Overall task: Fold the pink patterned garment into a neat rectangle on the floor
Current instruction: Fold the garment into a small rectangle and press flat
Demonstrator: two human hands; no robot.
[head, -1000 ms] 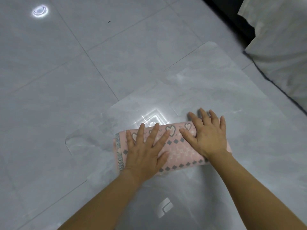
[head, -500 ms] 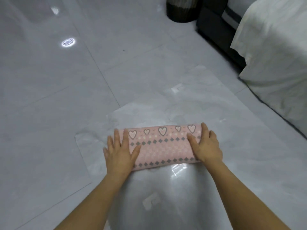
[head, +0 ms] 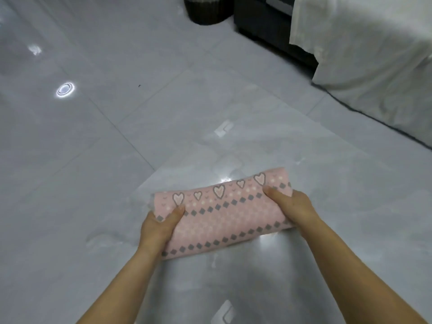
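The pink patterned garment (head: pixel 224 213), with hearts and grey diamonds, is folded into a compact rectangle and lies low in the middle of the head view. My left hand (head: pixel 159 226) grips its left end, thumb on top and fingers hidden underneath. My right hand (head: pixel 288 204) grips its right end the same way, thumb pressed on the top face. The garment sits over a clear plastic sheet (head: pixel 268 141) spread on the grey tiled floor (head: pixel 70 160); whether it is lifted off the sheet I cannot tell.
A bed with a white sheet (head: pixel 374 57) hanging down fills the upper right. Beside it stand a dark piece of furniture (head: pixel 264 24) and a dark round bin (head: pixel 205 10) at the top. Ceiling lights reflect off the glossy tiles.
Both hands went from pressing flat on top of the garment to sliding out to its two ends and gripping them. The camera view tilted upward, showing more of the room.
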